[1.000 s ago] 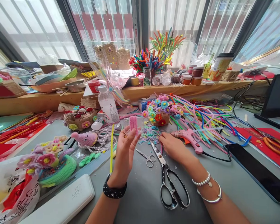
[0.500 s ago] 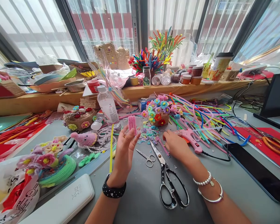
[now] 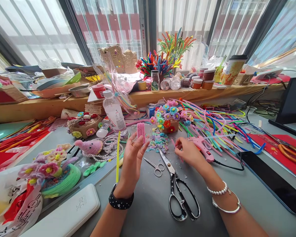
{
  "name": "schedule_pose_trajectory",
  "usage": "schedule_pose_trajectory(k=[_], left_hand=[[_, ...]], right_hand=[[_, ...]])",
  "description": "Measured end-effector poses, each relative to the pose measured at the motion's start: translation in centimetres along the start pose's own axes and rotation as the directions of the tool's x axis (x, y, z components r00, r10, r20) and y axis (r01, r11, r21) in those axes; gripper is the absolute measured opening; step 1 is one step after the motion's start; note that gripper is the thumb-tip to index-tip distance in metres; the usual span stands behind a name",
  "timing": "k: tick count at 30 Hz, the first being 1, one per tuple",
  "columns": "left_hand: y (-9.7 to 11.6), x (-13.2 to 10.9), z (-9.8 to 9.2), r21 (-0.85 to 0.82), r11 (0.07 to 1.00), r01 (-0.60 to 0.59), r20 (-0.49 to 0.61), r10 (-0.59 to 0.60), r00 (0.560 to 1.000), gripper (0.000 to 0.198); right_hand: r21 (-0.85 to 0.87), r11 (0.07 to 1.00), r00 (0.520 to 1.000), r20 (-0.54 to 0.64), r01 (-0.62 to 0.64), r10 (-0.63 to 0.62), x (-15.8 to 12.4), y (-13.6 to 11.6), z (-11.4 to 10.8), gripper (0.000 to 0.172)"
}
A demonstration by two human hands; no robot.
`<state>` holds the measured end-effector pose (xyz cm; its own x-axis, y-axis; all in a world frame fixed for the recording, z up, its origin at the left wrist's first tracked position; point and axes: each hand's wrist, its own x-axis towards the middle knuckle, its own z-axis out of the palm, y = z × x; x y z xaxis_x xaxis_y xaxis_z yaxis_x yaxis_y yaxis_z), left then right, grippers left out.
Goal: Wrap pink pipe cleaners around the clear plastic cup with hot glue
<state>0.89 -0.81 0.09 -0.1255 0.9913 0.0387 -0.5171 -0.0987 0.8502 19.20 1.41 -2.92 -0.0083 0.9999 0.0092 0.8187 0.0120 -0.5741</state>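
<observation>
Upright between the thumb and fingers of my left hand (image 3: 134, 154) is a folded pink fuzzy piece (image 3: 141, 131). My right hand (image 3: 188, 151) pinches a thin pink fuzzy stem (image 3: 173, 143) just above the table, left of the pink glue gun (image 3: 202, 147). Large black-handled scissors (image 3: 172, 174) lie open between my hands, with small silver scissors (image 3: 156, 167) beside them. Behind them lies a heap of multicoloured fuzzy clippings (image 3: 159, 142).
A water bottle (image 3: 113, 112) stands behind my left hand. A flower basket (image 3: 171, 126) and many coloured stems (image 3: 212, 121) lie at the back. A black phone (image 3: 271, 181) is at right, a white case (image 3: 71, 210) at front left.
My right hand has lifted the pink stem off the table and moved slightly right. The folded pink piece in my left hand has shifted a little to the right.
</observation>
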Motion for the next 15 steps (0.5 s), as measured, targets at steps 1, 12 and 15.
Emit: schedule_pose_trajectory(k=[1, 12, 15], left_hand=[[0.02, -0.03, 0.02, 0.001, 1.0, 0.0, 0.001, 0.0, 1.0, 0.041], [0.04, -0.31, 0.3, 0.021, 0.999, 0.027, 0.01, -0.027, 1.0, 0.049], [0.0, -0.28, 0.26, 0.029, 0.999, 0.022, 0.01, -0.022, 1.0, 0.048]], right_hand=[[0.056, 0.998, 1.0, -0.006, 0.011, -0.01, 0.1, 0.15, -0.05, 0.026], [0.437, 0.878, 0.979, -0.137, 0.194, -0.148, 0.54, 0.33, -0.37, 0.036], [0.507, 0.838, 0.976, -0.17, 0.203, -0.133, 0.51, 0.29, -0.28, 0.032]])
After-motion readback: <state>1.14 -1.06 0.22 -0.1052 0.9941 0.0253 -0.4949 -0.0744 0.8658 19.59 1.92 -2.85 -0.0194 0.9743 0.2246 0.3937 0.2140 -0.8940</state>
